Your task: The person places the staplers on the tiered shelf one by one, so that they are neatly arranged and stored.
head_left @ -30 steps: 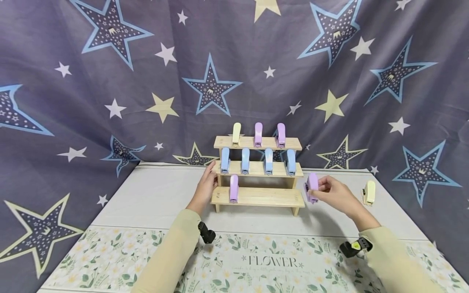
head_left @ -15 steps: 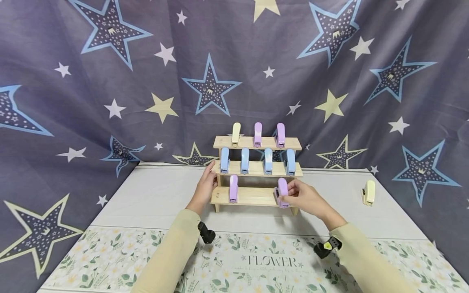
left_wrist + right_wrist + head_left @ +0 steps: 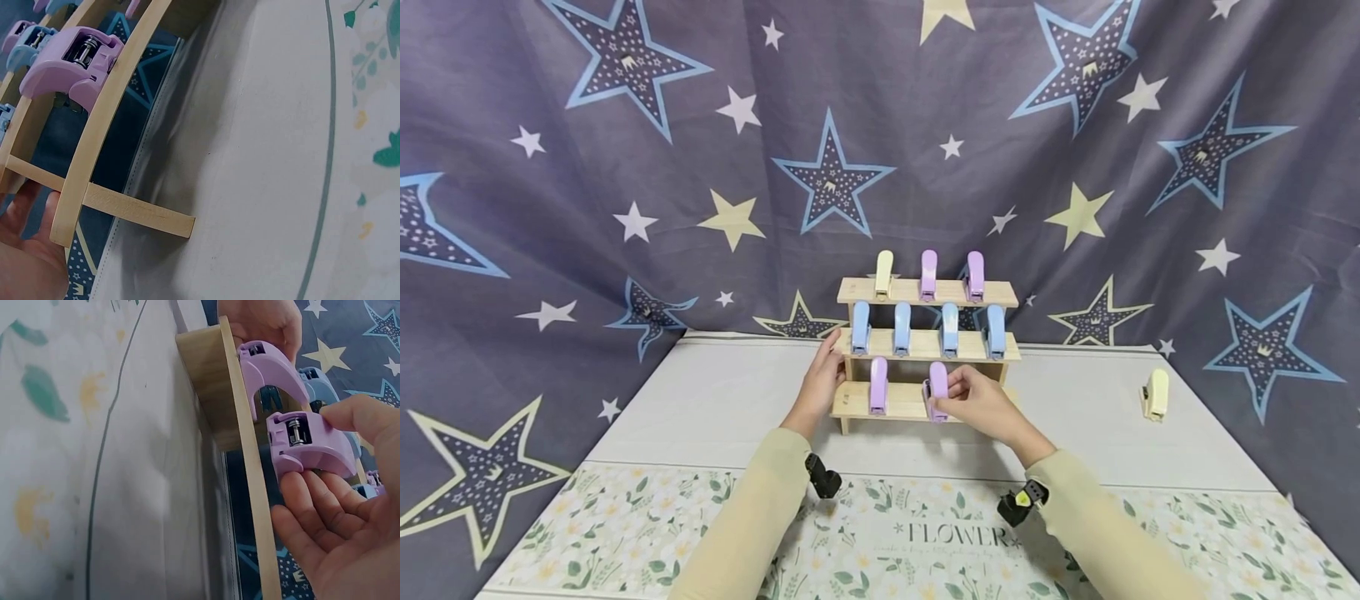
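Note:
My right hand (image 3: 988,407) pinches a purple stapler (image 3: 936,392) by its sides, thumb on one side and fingers on the other. In the right wrist view, that held stapler (image 3: 312,444) is close over the lowest board (image 3: 256,469), beside another purple stapler (image 3: 272,372). My left hand (image 3: 822,385) holds the left end of a three-tier wooden stand (image 3: 898,402), its fingers partly hidden behind the stand in the left wrist view. On the lowest tier, left of the held one, stands a purple stapler (image 3: 878,386).
Several blue staplers (image 3: 902,329) line the middle tier. A yellow stapler (image 3: 883,275) and two purple staplers (image 3: 928,275) stand on top. Another yellow stapler (image 3: 1156,395) is on the table at right. Behind hangs a star-patterned curtain (image 3: 700,275); a floral cloth (image 3: 647,517) lies in front.
My right hand has carried the purple stapler leftward, from beside the stand's right end to over the middle of the lowest tier. My left hand has stayed at the stand's left end.

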Motion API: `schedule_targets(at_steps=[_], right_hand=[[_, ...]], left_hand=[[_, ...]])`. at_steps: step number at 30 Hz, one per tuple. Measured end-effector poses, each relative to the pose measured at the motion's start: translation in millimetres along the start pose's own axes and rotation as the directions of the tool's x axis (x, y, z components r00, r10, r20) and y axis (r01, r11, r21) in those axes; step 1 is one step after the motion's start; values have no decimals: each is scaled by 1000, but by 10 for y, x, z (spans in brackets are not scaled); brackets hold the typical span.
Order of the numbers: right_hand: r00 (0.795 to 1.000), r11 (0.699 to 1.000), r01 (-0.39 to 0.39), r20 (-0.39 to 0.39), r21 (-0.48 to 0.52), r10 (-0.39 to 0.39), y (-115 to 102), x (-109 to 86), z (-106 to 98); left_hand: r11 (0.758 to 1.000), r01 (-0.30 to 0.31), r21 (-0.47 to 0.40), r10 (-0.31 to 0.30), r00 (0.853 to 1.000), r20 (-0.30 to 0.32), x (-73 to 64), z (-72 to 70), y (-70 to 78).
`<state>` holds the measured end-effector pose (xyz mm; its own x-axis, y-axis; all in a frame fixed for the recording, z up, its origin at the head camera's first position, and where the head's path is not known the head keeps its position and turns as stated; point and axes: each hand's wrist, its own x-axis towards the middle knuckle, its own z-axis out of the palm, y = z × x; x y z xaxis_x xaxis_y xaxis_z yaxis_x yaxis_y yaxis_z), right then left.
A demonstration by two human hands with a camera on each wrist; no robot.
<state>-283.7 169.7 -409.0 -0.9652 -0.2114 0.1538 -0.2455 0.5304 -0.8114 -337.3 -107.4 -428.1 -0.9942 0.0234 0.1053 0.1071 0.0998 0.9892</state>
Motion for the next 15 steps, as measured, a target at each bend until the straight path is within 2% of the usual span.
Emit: schedule_targets(at_steps=[15], right_hand=[[998,999,-41,-52,-30,39,-51,84,178]], left_hand=[[1000,15,-3,-15,1000,-1,0,21,13]])
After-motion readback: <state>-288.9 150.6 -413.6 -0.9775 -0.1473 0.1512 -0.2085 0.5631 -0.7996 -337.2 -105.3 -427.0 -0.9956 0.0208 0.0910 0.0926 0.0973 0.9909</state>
